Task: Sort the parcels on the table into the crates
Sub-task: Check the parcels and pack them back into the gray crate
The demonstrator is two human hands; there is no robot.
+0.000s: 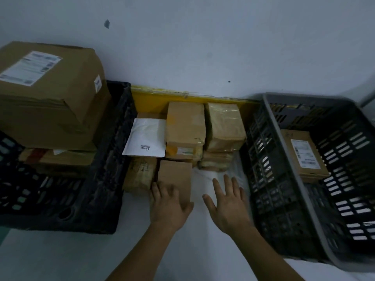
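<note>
A pile of brown cardboard parcels sits on the white table between two crates. My left hand [169,205] rests on the near end of a small plain brown box [175,177], fingers curled over its top and thumb on its right side. Just to its right, my right hand [227,203] hovers open with fingers spread above a white plastic mailer [205,177] lying flat. Behind stand two taller taped boxes [185,124] [224,126] and a white padded envelope [147,138]. The black crate [113,159] is on the left, the grey crate [269,179] on the right.
The black crate holds a large labelled carton [50,94] stacked on flatter boxes. Inside the grey crate lies one labelled brown box [303,155]. A yellow board [150,98] runs along the wall behind the pile. A taped parcel [140,175] sits left of the small box.
</note>
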